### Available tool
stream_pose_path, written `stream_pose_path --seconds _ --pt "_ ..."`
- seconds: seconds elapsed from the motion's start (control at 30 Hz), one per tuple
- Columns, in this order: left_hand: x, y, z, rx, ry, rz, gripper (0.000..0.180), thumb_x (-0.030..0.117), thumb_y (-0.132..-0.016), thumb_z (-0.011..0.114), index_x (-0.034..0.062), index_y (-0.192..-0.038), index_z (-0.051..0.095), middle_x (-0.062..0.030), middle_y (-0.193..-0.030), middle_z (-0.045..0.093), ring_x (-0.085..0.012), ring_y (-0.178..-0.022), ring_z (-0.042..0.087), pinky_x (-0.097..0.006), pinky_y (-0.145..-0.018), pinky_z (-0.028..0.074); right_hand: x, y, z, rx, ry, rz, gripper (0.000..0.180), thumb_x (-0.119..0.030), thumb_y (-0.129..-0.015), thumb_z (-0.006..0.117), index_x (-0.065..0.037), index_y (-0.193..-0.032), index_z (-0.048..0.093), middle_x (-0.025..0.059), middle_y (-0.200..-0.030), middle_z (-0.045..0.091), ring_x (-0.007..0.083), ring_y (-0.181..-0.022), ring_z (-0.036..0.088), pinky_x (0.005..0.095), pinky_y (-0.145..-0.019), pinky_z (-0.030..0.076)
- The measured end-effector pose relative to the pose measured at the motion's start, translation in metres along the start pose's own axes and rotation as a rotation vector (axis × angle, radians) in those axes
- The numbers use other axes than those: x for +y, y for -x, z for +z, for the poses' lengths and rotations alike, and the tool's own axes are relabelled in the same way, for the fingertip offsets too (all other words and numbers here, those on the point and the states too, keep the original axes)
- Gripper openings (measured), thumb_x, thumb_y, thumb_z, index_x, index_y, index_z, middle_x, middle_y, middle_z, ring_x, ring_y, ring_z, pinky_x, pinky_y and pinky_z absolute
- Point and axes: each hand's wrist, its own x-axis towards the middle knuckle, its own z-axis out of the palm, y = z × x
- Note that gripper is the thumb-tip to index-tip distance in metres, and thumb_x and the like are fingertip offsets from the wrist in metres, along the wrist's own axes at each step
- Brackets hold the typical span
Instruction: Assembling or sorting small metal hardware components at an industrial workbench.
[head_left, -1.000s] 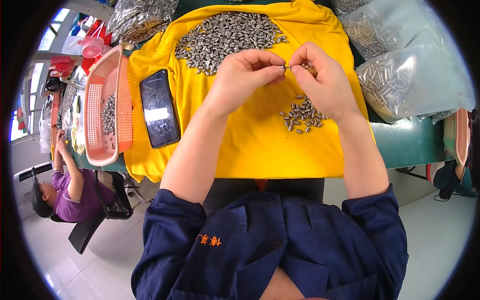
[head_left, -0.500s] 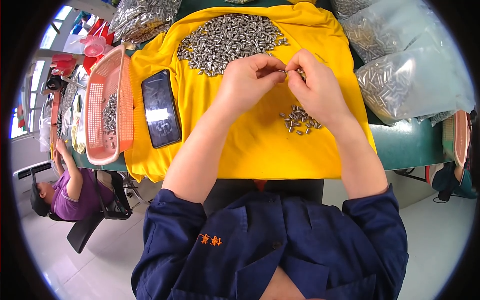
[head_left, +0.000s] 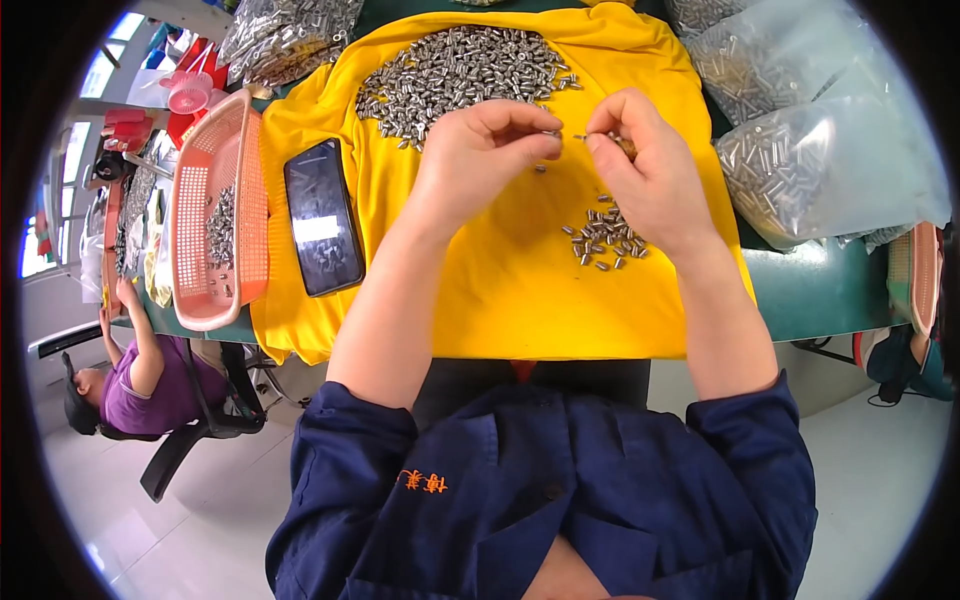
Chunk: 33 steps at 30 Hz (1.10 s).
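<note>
Just in front of the large pile of small metal cylinders (head_left: pixel 465 80), my left hand (head_left: pixel 475 165) pinches a small metal cylinder (head_left: pixel 553 133) between thumb and forefinger, mostly covered by the fingertips. My right hand (head_left: pixel 655 165) is closed a short gap to its right. From its fingertips sticks a thin metal tip (head_left: pixel 580 137), and a brownish-yellow part shows in the curled fingers, like a small tool whose kind I cannot make out. Below the right hand lies a smaller heap of metal cylinders (head_left: pixel 605 238). A loose cylinder (head_left: pixel 541 168) rests under my left fingers.
A yellow cloth (head_left: pixel 480 310) covers the green table (head_left: pixel 810 285). To the left are a phone (head_left: pixel 323 220) and a pink basket (head_left: pixel 190 270) holding metal parts. Clear bags of parts (head_left: pixel 780 165) stand at right. A person in purple (head_left: pixel 165 390) sits at far left.
My hands have moved apart, the left one leftward and the right one rightward, so their fingertips no longer meet. The loose cylinder below my left fingers now shows.
</note>
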Motion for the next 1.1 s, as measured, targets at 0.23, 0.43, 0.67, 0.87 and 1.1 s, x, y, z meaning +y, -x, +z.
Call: stream_pose_path --seconds 0.23,0.43,0.67,0.87,1.1 --pt "-0.001 0.002 0.004 -0.035 0.069 0.065 0.015 0.0 -0.074 0.062 -0.0016 -0.089 0.061 -0.0063 -0.079 0.064 -0.0107 -0.075 0.061 -0.02 -0.069 0.049 -0.003 0.0 -0.002 -0.078 -0.164 0.06 0.007 -0.007 -0.077 0.05 -0.002 -0.079 0.045 0.003 -0.064 0.047 0.0099 -0.057 0.042 0.024 -0.052 0.036" --pt "-0.002 0.002 0.006 -0.032 0.031 0.073 0.015 -0.001 -0.074 0.063 -0.0014 -0.088 0.062 -0.0058 -0.08 0.064 -0.0107 -0.076 0.061 -0.02 -0.069 0.049 -0.004 0.0 -0.002 -0.085 -0.147 0.054 0.007 -0.007 -0.076 0.05 -0.002 -0.079 0.045 0.0039 -0.063 0.047 0.0109 -0.057 0.043 0.0249 -0.052 0.037" --pt "-0.002 0.003 0.009 -0.005 -0.095 0.124 0.013 0.0 -0.072 0.064 -0.0005 -0.084 0.064 -0.005 -0.081 0.064 -0.01 -0.072 0.06 -0.021 -0.066 0.048 -0.003 0.002 0.0 -0.073 0.128 -0.095 0.007 -0.005 -0.073 0.05 -0.004 -0.078 0.045 0.0118 -0.06 0.048 0.0248 -0.052 0.048 0.0317 -0.048 0.037" --pt "-0.005 0.003 0.009 0.017 -0.144 0.176 0.011 0.0 -0.069 0.065 0.0 -0.08 0.063 -0.0059 -0.079 0.064 -0.0123 -0.071 0.06 -0.022 -0.066 0.048 0.0 0.001 0.004 -0.083 0.133 -0.093 0.007 -0.004 -0.073 0.049 -0.004 -0.079 0.044 0.0131 -0.058 0.049 0.029 -0.053 0.05 0.0354 -0.049 0.038" --pt "-0.005 0.002 0.013 0.057 -0.351 0.284 0.011 0.002 -0.069 0.064 0.0011 -0.079 0.063 -0.0072 -0.078 0.063 -0.017 -0.072 0.061 -0.026 -0.066 0.047 0.002 0.001 0.006 -0.094 0.138 -0.025 0.008 -0.005 -0.075 0.048 -0.003 -0.081 0.043 0.0131 -0.061 0.05 0.0276 -0.054 0.05 0.0347 -0.051 0.039"
